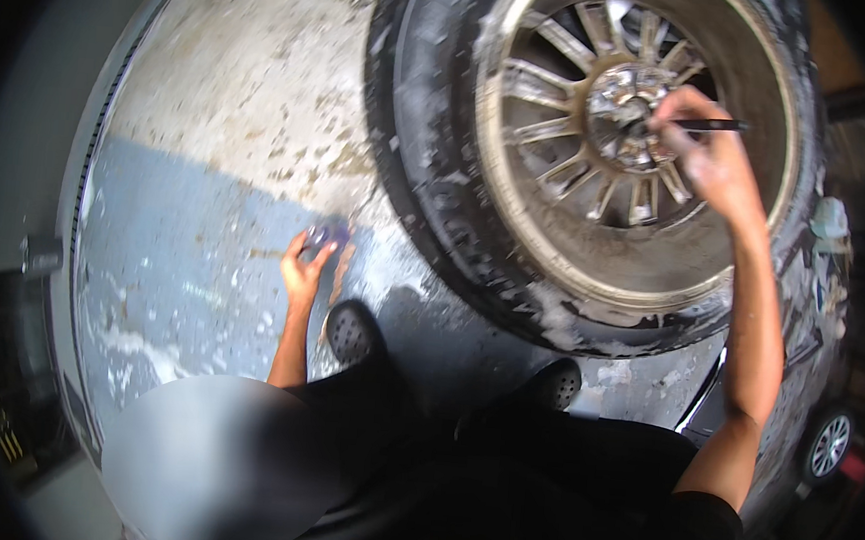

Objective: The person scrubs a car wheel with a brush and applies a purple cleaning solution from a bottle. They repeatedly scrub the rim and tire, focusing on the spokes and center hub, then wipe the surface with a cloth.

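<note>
A large wheel lies before me, its dirty metal rim (749, 257) facing up inside a black tyre (433, 120) streaked with white foam. Over its wet, shiny hub (621, 88), my right hand (711, 159) is closed around a slim black-handled tool (718, 125). The handle sticks out to the right past the fingers, and the tool's working end is hidden and blurred. Lower down to the left, away from the tyre, my left hand (302, 269) grips a small clear container (331, 234) with a purplish tint between thumb and fingers.
The floor (217, 195) is painted pale and blue, worn and splashed with foam. My dark perforated clogs (353, 333) stand close to the tyre. A round grey surface (219, 461) covers the lower left. Another wheel (829, 445) is at far right, below a pale bottle-like item (830, 220).
</note>
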`<state>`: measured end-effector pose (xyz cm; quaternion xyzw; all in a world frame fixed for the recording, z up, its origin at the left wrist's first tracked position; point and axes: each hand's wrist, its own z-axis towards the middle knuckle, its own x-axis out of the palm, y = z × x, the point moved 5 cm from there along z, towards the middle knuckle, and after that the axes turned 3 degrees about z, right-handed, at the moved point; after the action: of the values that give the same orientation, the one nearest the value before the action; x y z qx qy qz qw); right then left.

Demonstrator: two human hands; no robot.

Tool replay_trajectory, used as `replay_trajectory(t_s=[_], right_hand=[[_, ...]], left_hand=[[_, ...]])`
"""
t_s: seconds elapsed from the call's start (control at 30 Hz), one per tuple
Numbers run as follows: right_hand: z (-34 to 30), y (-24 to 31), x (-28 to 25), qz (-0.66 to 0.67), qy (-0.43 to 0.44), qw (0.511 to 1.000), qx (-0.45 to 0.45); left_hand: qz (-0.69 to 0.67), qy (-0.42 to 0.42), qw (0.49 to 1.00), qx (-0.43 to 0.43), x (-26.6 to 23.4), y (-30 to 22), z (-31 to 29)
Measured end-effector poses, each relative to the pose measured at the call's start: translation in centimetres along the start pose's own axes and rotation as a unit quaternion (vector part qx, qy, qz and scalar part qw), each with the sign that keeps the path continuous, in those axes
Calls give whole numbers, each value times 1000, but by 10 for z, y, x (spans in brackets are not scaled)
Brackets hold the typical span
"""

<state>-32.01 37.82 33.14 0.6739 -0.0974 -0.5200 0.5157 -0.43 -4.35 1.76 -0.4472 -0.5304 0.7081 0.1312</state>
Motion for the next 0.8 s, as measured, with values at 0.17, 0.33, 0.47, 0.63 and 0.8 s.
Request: replay_trajectory(t_s=[0.17, 0.33, 0.47, 0.63, 0.8], right_hand=[[-18, -4, 18, -14, 2, 998, 65], [-26, 24, 35, 125, -21, 988, 93], [-17, 56, 68, 194, 9, 976, 96], [2, 98, 131, 328, 64, 941, 50], [17, 121, 202, 345, 125, 929, 40]], left_hand=[[-7, -23, 999, 47, -2, -26, -6], [-55, -29, 994, 94, -18, -102, -3], [65, -84, 980, 169, -45, -151, 0], [124, -31, 958, 256, -71, -237, 17], [250, -22, 924, 289, -119, -253, 18]])
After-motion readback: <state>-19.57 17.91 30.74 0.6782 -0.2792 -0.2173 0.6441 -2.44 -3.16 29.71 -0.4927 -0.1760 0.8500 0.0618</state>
